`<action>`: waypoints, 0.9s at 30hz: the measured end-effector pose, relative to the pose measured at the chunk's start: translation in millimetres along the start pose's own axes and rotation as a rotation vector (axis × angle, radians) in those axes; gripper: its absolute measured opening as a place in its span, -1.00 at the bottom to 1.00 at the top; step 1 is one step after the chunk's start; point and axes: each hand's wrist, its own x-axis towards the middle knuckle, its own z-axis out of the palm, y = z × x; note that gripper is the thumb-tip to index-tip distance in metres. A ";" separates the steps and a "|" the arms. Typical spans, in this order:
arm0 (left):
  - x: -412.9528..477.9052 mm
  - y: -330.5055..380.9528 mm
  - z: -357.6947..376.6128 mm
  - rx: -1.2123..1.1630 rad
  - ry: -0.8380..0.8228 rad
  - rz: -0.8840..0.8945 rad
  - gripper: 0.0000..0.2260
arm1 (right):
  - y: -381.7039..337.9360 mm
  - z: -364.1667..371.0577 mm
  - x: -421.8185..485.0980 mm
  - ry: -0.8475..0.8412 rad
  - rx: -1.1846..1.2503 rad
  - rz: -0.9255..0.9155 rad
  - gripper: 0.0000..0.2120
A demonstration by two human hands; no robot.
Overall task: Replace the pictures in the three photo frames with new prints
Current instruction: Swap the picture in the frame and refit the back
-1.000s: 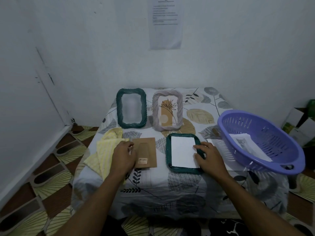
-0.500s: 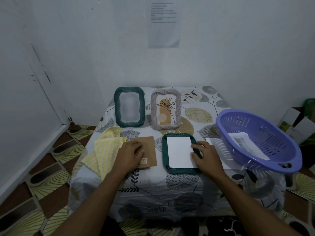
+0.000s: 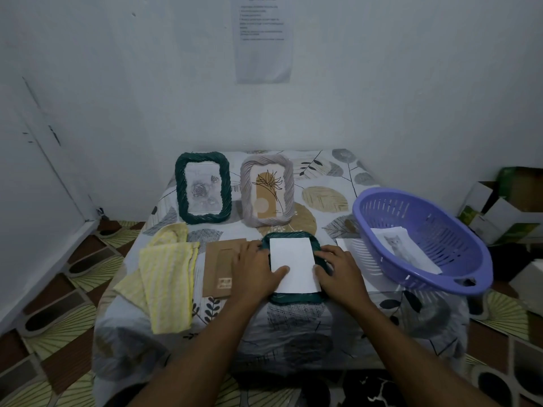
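Head view is showing me a table [image 3: 323, 333] under a leaf-patterned cover, filling the lower middle of the frame. A purple basket [image 3: 440, 227] is sitting at centre right with a cat print [image 3: 402, 248] inside, and a yellow cloth [image 3: 167, 277] is lying at lower left. Two frames are standing upright at the back: a dark green frame [image 3: 180, 189] and, just beside it, a grey frame [image 3: 289, 186]. A brown backing board [image 3: 219, 265] is lying flat between the cloth and the third frame [image 3: 293, 298], which is lying at the front centre.

I am judging that a white print [image 3: 293, 264] is being seated into the back of that third frame. My left hand [image 3: 252, 271] and right hand [image 3: 338, 271] are lying apart, one on each side, fingers relaxed along the frame's edges and thumbs pressing on the paper, neither gripping anything. Next, I think, the print is needing to sit square in its recess, and then the backing board is wanting to go over it.

The print's picture side is facing down, so I am not seeing it. Any clips on the frame are hiding under my hands. A white sheet [image 3: 349, 248] is partly tucked under the basket. Text on the wall notice [image 3: 264, 39] is too small to read, and some boxes [image 3: 505, 207] are being cut off at the right edge. Whether the upright frames are holding old or new pictures, I cannot tell.
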 end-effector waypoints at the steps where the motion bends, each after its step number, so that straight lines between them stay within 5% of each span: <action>1: -0.2 -0.3 0.7 -0.021 0.013 -0.010 -0.56 | 0.3 0.7 0.1 -0.002 -0.004 0.002 -0.64; 18: -2.1 3.2 -7.9 -0.372 0.124 -0.110 -0.72 | 1.6 0.7 0.7 -0.011 0.014 -0.015 -0.61; 22: 5.2 6.2 -16.7 -0.548 0.108 -0.188 -0.74 | -5.7 -8.3 7.7 -0.070 0.008 -0.014 -0.64; 27: 16.3 16.0 -28.2 -0.828 0.070 -0.265 -0.75 | -34.2 -43.0 23.0 0.047 0.029 -0.136 -0.71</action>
